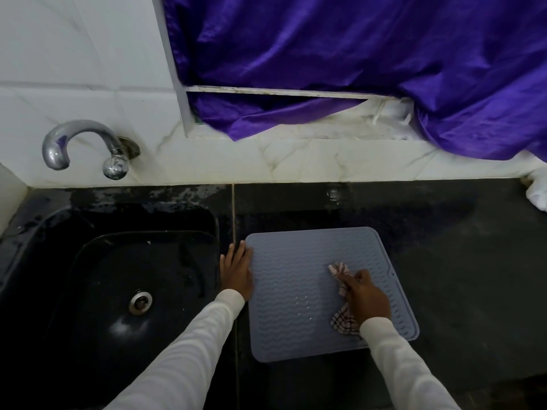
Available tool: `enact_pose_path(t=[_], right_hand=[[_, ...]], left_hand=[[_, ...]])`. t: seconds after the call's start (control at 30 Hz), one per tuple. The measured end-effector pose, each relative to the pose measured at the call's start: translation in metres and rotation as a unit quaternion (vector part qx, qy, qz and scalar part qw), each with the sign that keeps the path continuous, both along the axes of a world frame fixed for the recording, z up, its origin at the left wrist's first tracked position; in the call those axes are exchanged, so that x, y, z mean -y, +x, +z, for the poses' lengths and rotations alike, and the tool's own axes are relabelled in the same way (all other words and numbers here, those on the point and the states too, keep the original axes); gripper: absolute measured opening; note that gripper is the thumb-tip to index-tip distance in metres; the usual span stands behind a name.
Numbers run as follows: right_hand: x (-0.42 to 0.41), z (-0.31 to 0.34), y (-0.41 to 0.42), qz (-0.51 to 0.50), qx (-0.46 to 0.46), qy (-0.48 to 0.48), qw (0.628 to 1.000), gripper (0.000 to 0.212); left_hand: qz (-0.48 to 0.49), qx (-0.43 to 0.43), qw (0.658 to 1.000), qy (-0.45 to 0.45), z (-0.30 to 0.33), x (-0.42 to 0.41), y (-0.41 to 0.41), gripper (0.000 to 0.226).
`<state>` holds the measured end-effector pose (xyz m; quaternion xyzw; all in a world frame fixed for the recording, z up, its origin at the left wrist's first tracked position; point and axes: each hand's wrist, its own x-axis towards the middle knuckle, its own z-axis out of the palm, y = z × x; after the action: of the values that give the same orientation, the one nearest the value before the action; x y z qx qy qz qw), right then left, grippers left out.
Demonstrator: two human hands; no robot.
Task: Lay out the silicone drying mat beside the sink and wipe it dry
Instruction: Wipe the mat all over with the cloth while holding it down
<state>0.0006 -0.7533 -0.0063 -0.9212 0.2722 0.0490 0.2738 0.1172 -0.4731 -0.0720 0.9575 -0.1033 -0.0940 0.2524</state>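
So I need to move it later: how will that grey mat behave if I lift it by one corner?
The mat looks thin and lies flat, so it would probably droop. Water beads show on its ridges, so it may be slippery.

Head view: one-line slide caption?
Right hand wipes grey silicone mat with checked cloth; left hand steadies its edge beside the black sink.

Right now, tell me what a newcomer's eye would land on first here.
First comes the shiny purple cloth, draped over the window ledge at the top. Below it, the grey silicone mat lies flat on the dark counter right of the black sink. The right hand presses a checked cloth onto the mat while the left hand lies flat at its left edge.
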Motion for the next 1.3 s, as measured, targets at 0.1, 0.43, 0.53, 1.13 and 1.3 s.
enact_pose_path(t=[0.1,0.43,0.53,1.13,1.3], right_hand=[[0.038,0.006,-0.005,-0.015,-0.007,-0.010,1.000,0.047],[0.115,0.002,-0.013,-0.008,-0.079,-0.073,0.994,0.035],[0.109,0.004,-0.016,-0.007,-0.062,-0.070,0.996,0.038],[-0.052,0.026,0.014,0.197,0.078,0.085,0.974,0.041],[-0.134,0.007,0.035,0.313,0.005,0.006,0.950,0.053]], left_hand=[[-0.001,0.004,1.000,0.014,0.002,0.001,-0.001,0.060],[-0.011,0.018,0.999,0.040,-0.009,0.002,0.000,0.066],[-0.011,0.032,0.999,0.034,-0.011,0.003,-0.001,0.073],[-0.007,0.015,0.997,0.069,-0.008,0.006,-0.001,0.080],[-0.015,0.028,0.996,0.084,-0.009,0.003,0.002,0.077]])
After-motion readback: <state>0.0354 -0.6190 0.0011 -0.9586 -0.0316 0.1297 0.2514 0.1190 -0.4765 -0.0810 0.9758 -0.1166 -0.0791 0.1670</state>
